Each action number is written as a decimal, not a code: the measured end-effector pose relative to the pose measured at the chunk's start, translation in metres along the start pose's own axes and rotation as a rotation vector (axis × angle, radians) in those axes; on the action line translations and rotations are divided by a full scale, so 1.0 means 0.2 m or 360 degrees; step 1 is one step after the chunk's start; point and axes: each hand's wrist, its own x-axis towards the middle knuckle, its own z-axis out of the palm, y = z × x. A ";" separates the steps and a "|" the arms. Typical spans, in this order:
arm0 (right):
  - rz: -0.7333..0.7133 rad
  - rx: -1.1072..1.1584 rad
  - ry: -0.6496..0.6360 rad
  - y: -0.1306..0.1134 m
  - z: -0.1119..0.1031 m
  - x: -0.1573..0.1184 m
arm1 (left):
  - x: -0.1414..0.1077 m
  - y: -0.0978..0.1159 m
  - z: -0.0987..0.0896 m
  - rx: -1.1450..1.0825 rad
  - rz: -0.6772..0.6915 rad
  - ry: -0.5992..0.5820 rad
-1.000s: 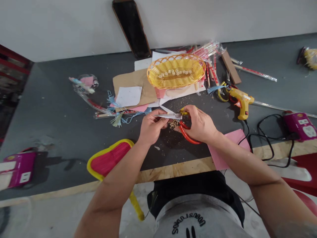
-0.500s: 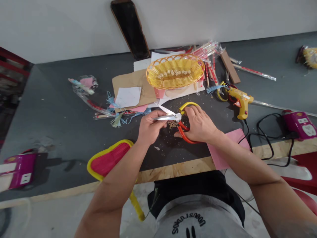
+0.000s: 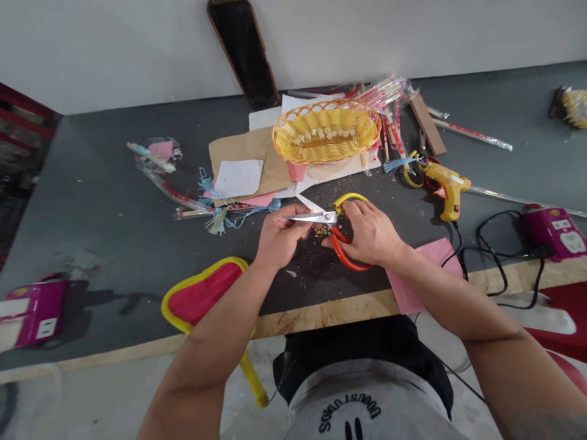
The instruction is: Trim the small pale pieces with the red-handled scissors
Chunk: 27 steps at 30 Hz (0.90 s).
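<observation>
My right hand [image 3: 371, 232] grips a pair of scissors [image 3: 328, 217] by its handles, one yellow and one red. The blades stand apart and point left. My left hand [image 3: 282, 237] is closed beside the lower blade, fingers pinched together; what they hold is too small or hidden to make out. Below the scissors' pivot lies a small pile of tan cut bits [image 3: 322, 231] on the dark table. Beyond the hands, a yellow woven basket [image 3: 325, 153] holds several pale bits in a row.
A yellow glue gun [image 3: 452, 186] with a black cord lies right. A pink paper [image 3: 440, 260] sits under my right forearm, a yellow-rimmed red fan [image 3: 202, 296] by my left. Tassels [image 3: 217, 221], brown paper [image 3: 247, 146] and wrapped sticks [image 3: 472, 134] lie further back. A phone [image 3: 243, 52] leans on the wall.
The scissors and both hands stay in nearly the same place, with the blades still apart. The whole view has shifted very slightly.
</observation>
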 end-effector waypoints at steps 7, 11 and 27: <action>0.0054 -0.0103 -0.0022 -0.01 -0.01 -0.01 | 0.00 0.00 0.00 -0.0029 -0.0002 -0.0004; 0.0063 -0.0122 -0.0050 -0.01 -0.02 -0.01 | 0.00 -0.01 0.01 -0.0033 0.0004 -0.0004; 0.0025 -0.0163 0.0015 0.00 -0.02 0.01 | -0.01 -0.03 -0.01 0.0049 0.0213 -0.0001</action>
